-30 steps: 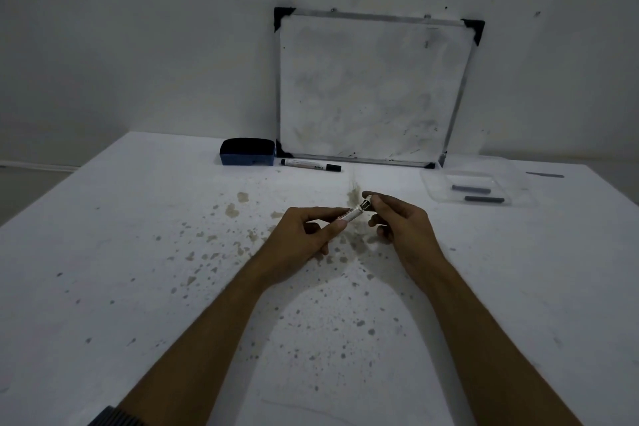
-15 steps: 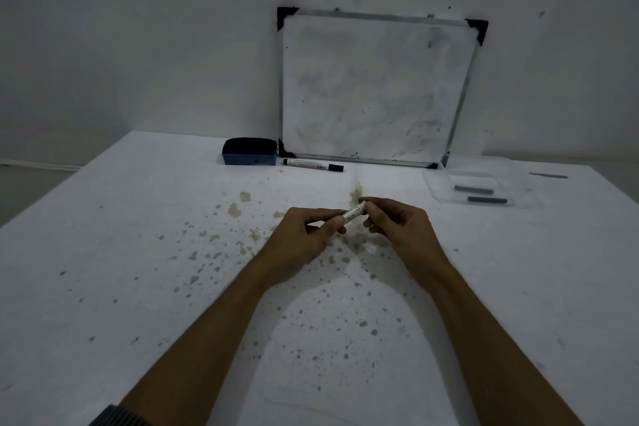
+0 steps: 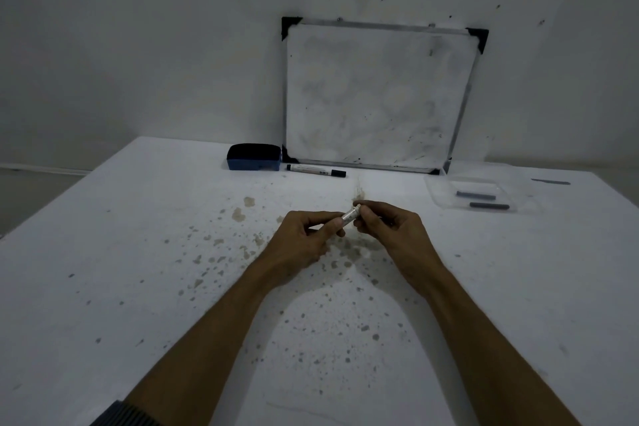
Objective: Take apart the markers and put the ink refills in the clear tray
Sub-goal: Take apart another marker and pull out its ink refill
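While both hands hover just above the stained white table (image 3: 138, 252), I see the marker (image 3: 350, 215) pinched between them, its long axis slanting from lower left up to the right and away from me. My left hand (image 3: 304, 239) wraps thumb and forefinger tight round the white barrel; my right hand (image 3: 390, 228) closes its fingertips (image 3: 363, 216) on the far end, though whether that is a cap or a tip I cannot tell. Only a short, smooth, cylindrical stretch of barrel shows between the fingers.

At the back right a clear tray (image 3: 436, 191), shallow and rectangular with thin plastic walls, holds two dark ink refills (image 3: 475, 196), slim sticks lying roughly side by side, left to right. A second marker (image 3: 316, 170), white with a black cap pointing right, lies flat before the smudged whiteboard (image 3: 373, 93) that leans on the wall. Just left of it sits a blue eraser (image 3: 253, 157) with a dark felt top.
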### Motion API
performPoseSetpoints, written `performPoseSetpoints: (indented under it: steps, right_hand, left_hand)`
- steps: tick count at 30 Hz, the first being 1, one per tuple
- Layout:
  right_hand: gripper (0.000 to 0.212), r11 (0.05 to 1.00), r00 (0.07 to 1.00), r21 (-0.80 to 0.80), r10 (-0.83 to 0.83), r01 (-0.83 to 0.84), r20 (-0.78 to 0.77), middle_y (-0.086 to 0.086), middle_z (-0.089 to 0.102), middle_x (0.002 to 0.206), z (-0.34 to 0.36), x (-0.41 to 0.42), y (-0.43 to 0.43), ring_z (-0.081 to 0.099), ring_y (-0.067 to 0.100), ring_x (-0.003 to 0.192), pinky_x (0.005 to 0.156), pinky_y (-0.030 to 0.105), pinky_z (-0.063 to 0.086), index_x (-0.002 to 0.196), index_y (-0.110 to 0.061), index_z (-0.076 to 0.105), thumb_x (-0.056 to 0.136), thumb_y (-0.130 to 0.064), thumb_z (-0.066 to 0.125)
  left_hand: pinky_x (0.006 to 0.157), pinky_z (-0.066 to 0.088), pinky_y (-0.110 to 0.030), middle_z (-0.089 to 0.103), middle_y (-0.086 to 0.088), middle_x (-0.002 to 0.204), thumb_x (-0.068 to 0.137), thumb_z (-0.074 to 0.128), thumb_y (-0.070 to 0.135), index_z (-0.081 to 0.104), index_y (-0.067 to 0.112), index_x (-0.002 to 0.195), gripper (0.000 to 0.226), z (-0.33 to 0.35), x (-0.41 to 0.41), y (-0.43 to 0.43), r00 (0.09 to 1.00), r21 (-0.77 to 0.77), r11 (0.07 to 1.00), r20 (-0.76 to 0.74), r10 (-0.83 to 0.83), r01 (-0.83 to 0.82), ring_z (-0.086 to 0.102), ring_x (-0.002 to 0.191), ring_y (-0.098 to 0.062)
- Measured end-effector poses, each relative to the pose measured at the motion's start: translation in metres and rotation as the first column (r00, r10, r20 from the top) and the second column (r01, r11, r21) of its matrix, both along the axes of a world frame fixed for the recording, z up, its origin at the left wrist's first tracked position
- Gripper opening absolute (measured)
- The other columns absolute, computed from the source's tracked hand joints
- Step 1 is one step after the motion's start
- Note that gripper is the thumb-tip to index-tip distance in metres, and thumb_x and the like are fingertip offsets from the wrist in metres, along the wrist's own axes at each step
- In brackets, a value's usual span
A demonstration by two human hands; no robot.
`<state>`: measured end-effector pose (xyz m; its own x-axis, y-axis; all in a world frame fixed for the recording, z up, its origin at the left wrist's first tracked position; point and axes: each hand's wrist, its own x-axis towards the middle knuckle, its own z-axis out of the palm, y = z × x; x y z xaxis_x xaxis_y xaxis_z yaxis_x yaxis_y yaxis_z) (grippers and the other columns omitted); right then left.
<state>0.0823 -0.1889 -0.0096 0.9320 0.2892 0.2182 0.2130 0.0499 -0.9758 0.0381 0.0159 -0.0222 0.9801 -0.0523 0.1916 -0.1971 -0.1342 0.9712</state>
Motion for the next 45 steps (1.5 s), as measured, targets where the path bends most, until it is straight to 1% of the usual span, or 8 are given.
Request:
performPoseSetpoints:
  steps: [7, 11, 19, 22, 25, 30, 39, 45]
  right_hand:
    - [0.043, 0.96, 0.972, -0.155, -0.226, 0.232, 0.059, -0.009, 0.065, 0.116, 0.003, -0.022, 0.035, 0.069, 0.008, 0.099, 0.076, 0.022, 0.058, 0.133, -0.031, 0.05, 0.097, -0.052, 0.059]
    - [0.042, 0.95, 0.971, -0.21, -0.207, 0.229, 0.123, -0.014, 0.067, 0.103, 0.007, -0.026, 0.033, 0.068, 0.0, 0.091, 0.074, 0.014, 0.054, 0.125, -0.03, 0.054, 0.09, -0.046, 0.072]
    - [0.037, 0.907, 0.957, -0.327, -0.207, 0.266, 0.204, -0.009, 0.072, 0.106, 0.009, -0.027, 0.037, 0.068, 0.002, 0.089, 0.077, 0.018, 0.058, 0.122, -0.021, 0.066, 0.093, -0.042, 0.071]
    - [0.034, 0.86, 0.946, -0.435, -0.149, 0.268, 0.288, -0.012, 0.07, 0.103, 0.01, -0.023, 0.035, 0.064, -0.006, 0.085, 0.067, 0.004, 0.047, 0.123, -0.021, 0.07, 0.096, -0.042, 0.066]
    - [0.027, 0.793, 0.906, -0.497, -0.155, 0.351, 0.393, -0.01, 0.067, 0.1, 0.012, -0.011, 0.035, 0.06, -0.004, 0.08, 0.067, 0.004, 0.043, 0.118, -0.02, 0.072, 0.097, -0.036, 0.067]
    - [0.024, 0.688, 0.844, -0.592, -0.056, 0.42, 0.533, 0.009, 0.071, 0.107, 0.021, 0.032, 0.06, 0.064, 0.022, 0.093, 0.083, 0.037, 0.055, 0.115, -0.014, 0.075, 0.097, -0.028, 0.069]
    - [0.026, 0.434, 0.748, -0.693, 0.063, 0.576, 0.661, 0.009, 0.071, 0.112, 0.004, 0.118, 0.129, 0.057, 0.031, 0.106, 0.091, 0.041, 0.036, 0.116, -0.018, 0.076, 0.096, -0.03, 0.066]
    - [0.024, 0.414, 0.748, -0.692, 0.04, 0.591, 0.663, 0.01, 0.07, 0.107, -0.005, 0.132, 0.136, 0.057, 0.033, 0.103, 0.088, 0.042, 0.036, 0.111, -0.017, 0.079, 0.093, -0.03, 0.07]
  left_hand:
    - [0.091, 0.058, -0.024, 0.081, 0.003, 0.11, 0.106, 0.057, 0.035, 0.073, 0.029, 0.125, 0.025, 0.023, 0.004, -0.003, 0.995, -0.244, 0.967, -0.081, 0.05, -0.068, 0.074, 0.112, -0.012]
    - [0.104, 0.057, -0.037, 0.077, -0.016, 0.12, 0.103, 0.059, 0.021, 0.071, 0.008, 0.124, 0.028, 0.019, 0.002, 0.0, 0.994, -0.561, 0.825, -0.11, 0.002, -0.064, 0.072, 0.118, -0.029]
    - [0.106, 0.054, -0.032, 0.077, -0.007, 0.127, 0.107, 0.056, 0.026, 0.063, 0.014, 0.129, 0.026, 0.017, 0.0, -0.01, 0.997, -0.48, 0.877, -0.077, -0.012, -0.027, 0.07, 0.124, -0.021]
    - [0.108, 0.053, -0.035, 0.077, -0.002, 0.127, 0.107, 0.057, 0.027, 0.06, 0.017, 0.138, 0.032, 0.024, 0.005, 0.0, 0.991, -0.356, 0.934, -0.127, -0.038, -0.01, 0.07, 0.123, -0.018]
    - [0.113, 0.049, -0.043, 0.078, 0.013, 0.117, 0.103, 0.065, 0.026, 0.059, 0.024, 0.143, 0.042, 0.034, 0.019, 0.025, 0.984, 0.045, 0.993, -0.136, 0.117, -0.111, 0.07, 0.115, -0.006]
    - [0.124, 0.023, -0.044, 0.047, -0.002, 0.161, 0.098, 0.064, 0.05, 0.05, 0.027, 0.152, 0.061, 0.008, 0.03, 0.08, 0.902, 0.728, 0.584, 0.109, 0.417, -0.358, 0.039, 0.149, -0.025]
    - [0.127, 0.01, -0.042, 0.033, -0.007, 0.168, 0.101, 0.053, 0.054, 0.047, 0.022, 0.154, 0.062, -0.023, 0.041, 0.09, 0.906, 0.786, 0.49, 0.202, 0.373, -0.377, 0.026, 0.156, -0.025]
    - [0.127, 0.011, -0.043, 0.034, -0.007, 0.168, 0.1, 0.054, 0.054, 0.048, 0.022, 0.153, 0.062, -0.027, 0.044, 0.09, 0.905, 0.783, 0.49, 0.213, 0.37, -0.384, 0.027, 0.155, -0.026]
